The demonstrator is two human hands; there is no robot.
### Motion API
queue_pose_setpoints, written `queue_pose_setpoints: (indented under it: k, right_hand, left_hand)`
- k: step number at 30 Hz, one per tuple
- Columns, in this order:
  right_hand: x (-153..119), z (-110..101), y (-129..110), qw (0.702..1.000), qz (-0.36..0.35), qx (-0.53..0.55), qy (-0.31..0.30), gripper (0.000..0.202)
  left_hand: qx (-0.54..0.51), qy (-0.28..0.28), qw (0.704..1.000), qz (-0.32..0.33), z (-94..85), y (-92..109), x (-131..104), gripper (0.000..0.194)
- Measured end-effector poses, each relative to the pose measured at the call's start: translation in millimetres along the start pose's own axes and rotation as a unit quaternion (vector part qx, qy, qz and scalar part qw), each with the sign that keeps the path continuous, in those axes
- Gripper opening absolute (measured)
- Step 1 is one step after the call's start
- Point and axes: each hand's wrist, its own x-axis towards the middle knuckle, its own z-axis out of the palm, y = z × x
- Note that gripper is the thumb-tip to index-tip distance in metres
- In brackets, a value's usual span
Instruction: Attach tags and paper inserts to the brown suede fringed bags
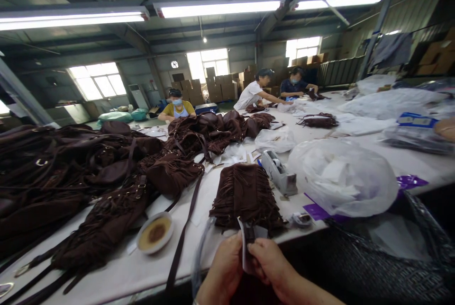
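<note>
A dark brown fringed bag (245, 186) lies on the table just beyond my hands. At the table's front edge, my left hand (227, 262) is closed on a thin whitish sheet (243, 243) that is folded beside a dark strap (250, 233). From the other side my right hand (268, 257) pinches the same strap and sheet, thumb on top. Whether the strap is joined to the bag I cannot tell. Fingers hide the lower part of both pieces.
Brown bags (106, 167) are heaped on the left. A bowl of yellowish stuff (155, 233) stands near the front edge. Right of the fringed bag are a tape dispenser (279, 172) and a clear plastic bag (344, 177). Several co-workers (254, 92) sit or lean across the table.
</note>
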Motion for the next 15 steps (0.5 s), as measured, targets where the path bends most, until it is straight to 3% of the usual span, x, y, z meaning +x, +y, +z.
queue_pose_setpoints:
  k: [3, 5, 10, 15]
  right_hand:
    - [3, 6, -1, 0.995, -0.025, -0.093, 0.027, 0.02]
    - [3, 6, -1, 0.976, -0.09, -0.193, 0.041, 0.023]
    - [-9, -17, -14, 0.866, -0.254, -0.429, 0.041, 0.028]
    - [-4, -58, -51, 0.754, -0.46, -0.461, 0.088, 0.031]
  left_hand:
    - [0.049, 0.016, 0.999, 0.003, -3.9, -1, 8, 0.047]
    - [0.093, 0.049, 0.994, 0.012, -7.3, -2, 15, 0.044]
    - [0.123, 0.075, 0.989, 0.021, -10.5, -4, 25, 0.03]
    - [0.132, 0.083, 0.988, 0.003, -7.1, -4, 25, 0.022]
